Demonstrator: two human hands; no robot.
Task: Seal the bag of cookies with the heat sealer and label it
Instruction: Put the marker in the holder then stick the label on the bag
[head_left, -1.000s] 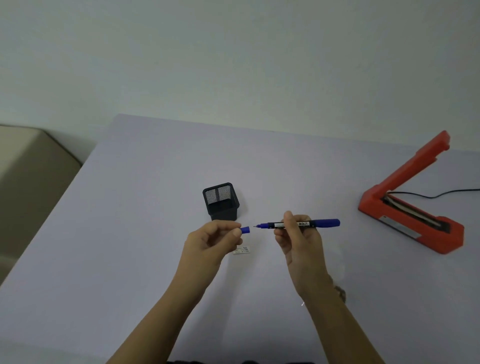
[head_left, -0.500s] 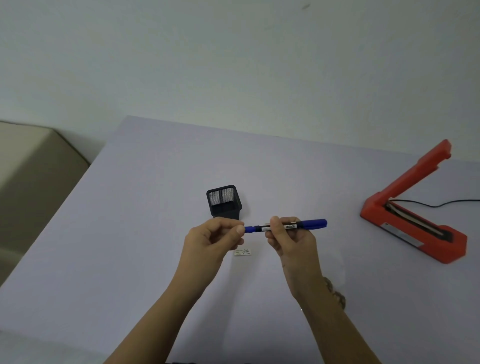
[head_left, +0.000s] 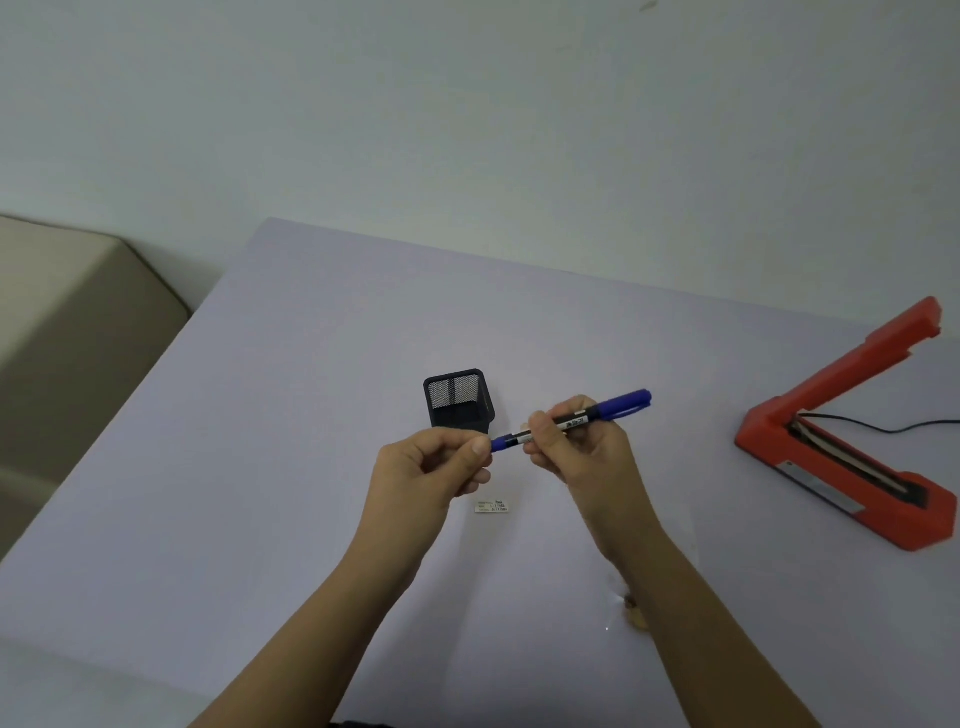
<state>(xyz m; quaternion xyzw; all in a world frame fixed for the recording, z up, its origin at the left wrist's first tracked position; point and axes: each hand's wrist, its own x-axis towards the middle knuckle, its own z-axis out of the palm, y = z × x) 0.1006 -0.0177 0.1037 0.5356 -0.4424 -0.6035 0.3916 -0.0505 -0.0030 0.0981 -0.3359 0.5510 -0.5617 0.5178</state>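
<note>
Change: cap no longer apart from the tip of the pen as at 1.0 s ago; now pushed onto it. Pen also tilted more than at 0.5 s ago, far end raised toward the wall.
Landmark: black mesh pen holder, upright on the lilac table; all places below taken from it.
Left hand: just in front of the holder, slightly left of it. Thumb and forefinger pinching the cap, remaining fingers curled underneath.
Right hand: near the holder, in front and to its right. Fingers curled round the barrel of the pen, gripping it about mid-length.
Pen: blue ends, dark barrel with a white sticker. Held in the air, running from just in front of the holder's right near corner up and away to the right.
Label: small white printed slip, flat on the table in front of the holder, below the gap between the two hands and apart from both. Print too small to read.
Bag of cookies: well in front of the holder and to its right, at the edge of the right forearm. Only a tan scrap and a glint of clear plastic showing; outline too faint to tell.
Heat sealer: red, well to the right of the holder, base flat on the table, arm raised open.
Cable: black, running from the sealer's hinge end off to the right, away from the holder.
Beige furniture: far left of the holder, beyond the table edge.
</note>
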